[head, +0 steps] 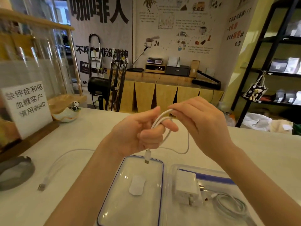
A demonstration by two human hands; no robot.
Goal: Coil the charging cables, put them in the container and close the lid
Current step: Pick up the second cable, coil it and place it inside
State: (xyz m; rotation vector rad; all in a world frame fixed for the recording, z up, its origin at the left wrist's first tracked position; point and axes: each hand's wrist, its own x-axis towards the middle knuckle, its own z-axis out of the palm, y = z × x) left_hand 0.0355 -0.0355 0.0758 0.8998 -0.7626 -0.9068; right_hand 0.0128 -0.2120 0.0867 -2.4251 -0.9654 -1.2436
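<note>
We see a thin, smooth white charging cable (164, 128) held in the air above the pale tabletop (91, 128), looped in rounded turns over the curled fingers of the left hand (143, 129). That hand's grip is closed on the cable, and a short stiff end with a small metal plug (147, 158) hangs straight down from it. The right hand (195, 118) pinches the top of the loop between its fingertips. The rest of the cable trails in a slack curve down to the tabletop and runs off left to a flat plug (42, 187) lying there.

Just below the hands lies a clear, glossy plastic lid (114, 193), a rounded rectangle edged in blue. Beside it on the right stands the clear container (177, 167), holding a blocky white charger (187, 188) and another white cable (231, 206) already coiled in a ring.

At far left stand a printed white sign (26, 106) in a wooden base and a small panda figure (75, 105).
</note>
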